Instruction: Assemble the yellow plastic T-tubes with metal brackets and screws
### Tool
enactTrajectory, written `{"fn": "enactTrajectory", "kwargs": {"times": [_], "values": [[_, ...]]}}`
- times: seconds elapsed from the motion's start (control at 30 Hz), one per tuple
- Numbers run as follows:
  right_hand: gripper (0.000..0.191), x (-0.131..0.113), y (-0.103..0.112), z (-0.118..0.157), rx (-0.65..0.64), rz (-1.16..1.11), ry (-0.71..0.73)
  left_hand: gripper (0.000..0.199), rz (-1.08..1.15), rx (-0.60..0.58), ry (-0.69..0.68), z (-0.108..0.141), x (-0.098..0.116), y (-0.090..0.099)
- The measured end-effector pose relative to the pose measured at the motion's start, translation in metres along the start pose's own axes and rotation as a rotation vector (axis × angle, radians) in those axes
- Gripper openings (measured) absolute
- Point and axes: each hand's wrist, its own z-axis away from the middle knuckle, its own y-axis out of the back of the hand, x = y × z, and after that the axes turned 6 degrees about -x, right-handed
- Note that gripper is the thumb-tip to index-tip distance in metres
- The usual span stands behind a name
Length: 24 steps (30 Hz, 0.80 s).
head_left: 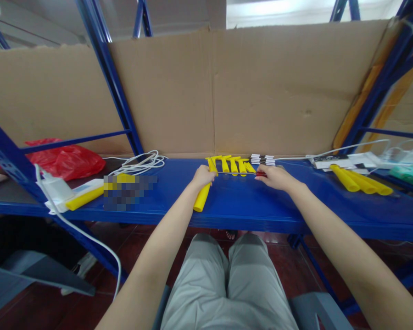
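My left hand point(202, 177) grips the top of a long yellow plastic handle point(202, 198) that lies on the blue shelf point(248, 206). My right hand point(274, 177) holds a small red-handled tool point(260, 173), perhaps a screwdriver, whose thin metal shaft point(236, 173) runs left to the head of the yellow handle. Just behind both hands lies a row of several more yellow handles point(232, 164). A small stack of black-and-white flat parts point(262, 159) sits behind my right hand.
More yellow handles point(359, 179) and white boxes with cables point(344, 160) lie at the right. A coiled white cable point(141, 164), a red plastic bag point(64, 160) and a white charger point(57, 189) sit at the left. Cardboard point(227, 91) backs the shelf; blue rack posts point(113, 82) stand around.
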Motion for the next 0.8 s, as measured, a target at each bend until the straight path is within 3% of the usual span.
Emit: {"fn": "enactTrajectory", "kwargs": {"times": [0.33, 0.7, 0.8], "values": [[0.015, 0.022, -0.012, -0.007, -0.041, -0.152, -0.011, 0.028, 0.047, -0.02, -0.04, 0.0, 0.001, -0.001], [0.022, 0.072, -0.018, -0.002, -0.137, -0.131, -0.248, 0.026, 0.083, -0.018, -0.006, 0.006, 0.006, 0.0], [0.021, 0.084, -0.027, -0.004, -0.158, -0.111, -0.25, 0.024, 0.08, -0.017, -0.007, 0.007, 0.007, -0.001]]}}
